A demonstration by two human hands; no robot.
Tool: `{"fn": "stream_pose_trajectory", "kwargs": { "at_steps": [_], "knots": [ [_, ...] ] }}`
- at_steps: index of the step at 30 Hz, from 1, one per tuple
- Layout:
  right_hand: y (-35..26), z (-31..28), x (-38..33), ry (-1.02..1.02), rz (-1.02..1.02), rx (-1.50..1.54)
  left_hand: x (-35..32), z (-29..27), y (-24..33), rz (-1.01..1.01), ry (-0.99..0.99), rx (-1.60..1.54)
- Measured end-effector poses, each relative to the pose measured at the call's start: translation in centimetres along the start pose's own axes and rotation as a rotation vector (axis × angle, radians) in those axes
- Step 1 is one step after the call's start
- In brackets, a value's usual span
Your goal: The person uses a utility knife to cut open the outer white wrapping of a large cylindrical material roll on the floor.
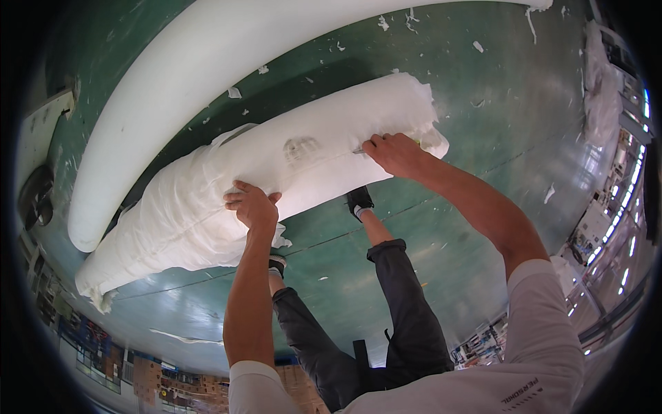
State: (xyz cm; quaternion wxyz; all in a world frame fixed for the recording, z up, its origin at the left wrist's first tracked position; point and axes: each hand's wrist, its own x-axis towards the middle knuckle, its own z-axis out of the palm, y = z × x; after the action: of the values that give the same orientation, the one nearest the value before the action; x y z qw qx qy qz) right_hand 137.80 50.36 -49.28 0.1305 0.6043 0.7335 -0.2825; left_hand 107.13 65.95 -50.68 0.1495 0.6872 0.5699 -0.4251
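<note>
Head view, and I can see both bare hands at work on a long white wrapped bundle (324, 183) lying on the green floor (455, 262), one end at 8 o'clock and the other, ragged one at 2. At 9 o'clock, the left hand (254, 207) lies palm down on it, fingers loosely spread and bent, thumb standing well apart, fingertips touching the white surface; it grips nothing I can make out. Toward 2 o'clock, the right hand (396, 155) has its fingers curled in tight around a slim tool (359, 150), whose tip pokes out toward 9 o'clock against the bundle; the grip hides most of it. Crumpled wrapping (179, 200) covers the 8 o'clock half. Beyond, at 10 o'clock, curves a big smooth white piece (172, 76), with pale scraps (234, 92) scattered near it.
</note>
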Motion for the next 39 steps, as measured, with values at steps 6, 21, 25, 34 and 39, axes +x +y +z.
{"fn": "stream_pose_trajectory", "kwargs": {
  "at_steps": [6,21,25,34,39],
  "knots": [
    [0.2,0.5,0.2,0.014,0.038,0.029,0.1,0.4,-0.4,0.015,0.022,0.008],
    [8.6,1.5,-6.5,-0.048,0.184,0.059,0.2,0.5,-0.9,0.027,0.017,0.015],
    [20.8,1.1,-21.0,-0.360,0.658,-0.295,0.7,0.1,0.4,0.060,0.040,0.008],
    [1.4,1.6,-6.1,0.382,0.970,0.847,0.3,-0.3,0.0,-0.024,-0.021,-0.061],
    [-4.3,3.2,0.7,0.572,1.373,0.799,-0.3,-0.4,-0.1,0.009,0.005,-0.028]
  ]
}}
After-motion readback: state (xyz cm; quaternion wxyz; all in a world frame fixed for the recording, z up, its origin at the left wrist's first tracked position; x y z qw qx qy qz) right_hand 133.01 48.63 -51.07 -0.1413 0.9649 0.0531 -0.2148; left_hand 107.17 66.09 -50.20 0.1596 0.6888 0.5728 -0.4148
